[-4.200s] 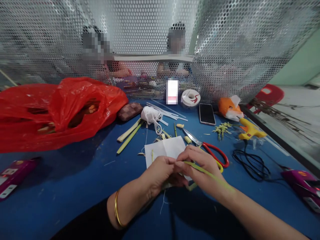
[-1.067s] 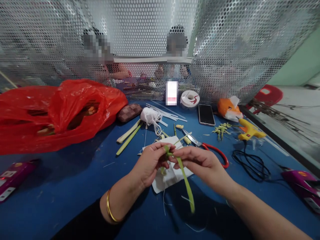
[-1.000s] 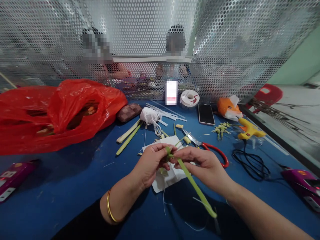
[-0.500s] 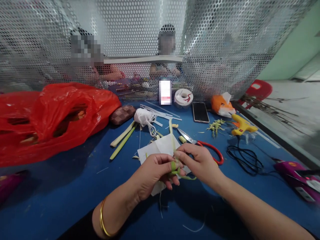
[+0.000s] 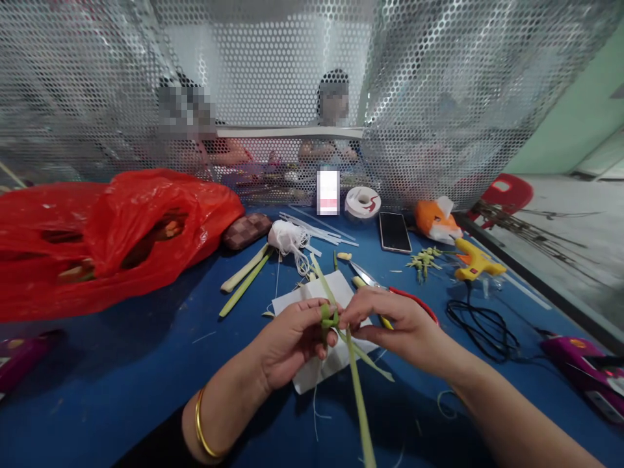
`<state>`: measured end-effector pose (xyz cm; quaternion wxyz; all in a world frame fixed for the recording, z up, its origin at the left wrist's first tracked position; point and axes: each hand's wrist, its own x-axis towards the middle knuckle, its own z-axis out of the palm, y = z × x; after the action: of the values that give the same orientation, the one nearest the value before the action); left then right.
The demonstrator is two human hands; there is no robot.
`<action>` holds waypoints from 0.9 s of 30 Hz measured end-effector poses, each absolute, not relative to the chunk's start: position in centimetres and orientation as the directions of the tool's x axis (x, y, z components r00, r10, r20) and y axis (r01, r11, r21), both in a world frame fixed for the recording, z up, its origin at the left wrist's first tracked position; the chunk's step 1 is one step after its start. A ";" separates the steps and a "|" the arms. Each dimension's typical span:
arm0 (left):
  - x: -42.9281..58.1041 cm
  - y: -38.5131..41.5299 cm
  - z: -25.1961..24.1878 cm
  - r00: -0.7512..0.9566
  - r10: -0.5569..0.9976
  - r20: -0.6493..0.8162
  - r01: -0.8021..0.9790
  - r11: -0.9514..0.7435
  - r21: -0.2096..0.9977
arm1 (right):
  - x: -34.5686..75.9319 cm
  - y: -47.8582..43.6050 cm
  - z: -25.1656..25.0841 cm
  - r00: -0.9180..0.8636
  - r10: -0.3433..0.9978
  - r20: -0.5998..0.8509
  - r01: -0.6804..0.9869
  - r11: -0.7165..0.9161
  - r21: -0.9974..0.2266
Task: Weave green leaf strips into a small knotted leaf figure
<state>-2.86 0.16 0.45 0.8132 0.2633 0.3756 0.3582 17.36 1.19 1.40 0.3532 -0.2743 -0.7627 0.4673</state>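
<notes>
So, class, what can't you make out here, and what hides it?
In the head view:
Long green strip: lower end cut off by the bottom edge.
White sheet: middle hidden by the left hand and right hand.
Scissors: handles partly behind the right hand.
Red bag: cut off by the left edge.
Bright screen: pixelated, unreadable.

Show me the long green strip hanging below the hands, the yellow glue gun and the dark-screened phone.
Long green strip [image 5: 358, 393], head view: middle of its hanging length.
Yellow glue gun [image 5: 476, 260], head view: on its body.
Dark-screened phone [image 5: 395, 232], head view: centre of its screen.
</notes>
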 end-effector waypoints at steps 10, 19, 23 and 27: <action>-2.6 0.1 0.3 0.485 0.744 -0.460 -0.452 0.663 0.597 | 16.9 0.3 1.5 -0.641 0.538 0.548 0.194 0.803 -0.563; -2.9 0.4 1.0 0.468 0.722 -0.510 -0.529 0.691 0.492 | 17.1 0.6 0.3 -0.668 0.423 0.612 0.474 0.876 -0.087; -2.9 0.2 0.8 0.475 0.760 -0.444 -0.516 0.649 0.558 | 16.9 0.8 -0.1 -0.557 0.515 0.651 0.538 0.821 -0.190; -2.8 -0.1 0.4 0.493 0.780 -0.385 -0.468 0.611 0.638 | 16.5 0.6 0.1 -0.557 0.612 0.561 0.544 0.780 -0.310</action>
<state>-2.77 -0.07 0.41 0.8323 0.2322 0.3359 0.3750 16.49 0.64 0.06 0.3373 -0.3278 -0.8810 0.0505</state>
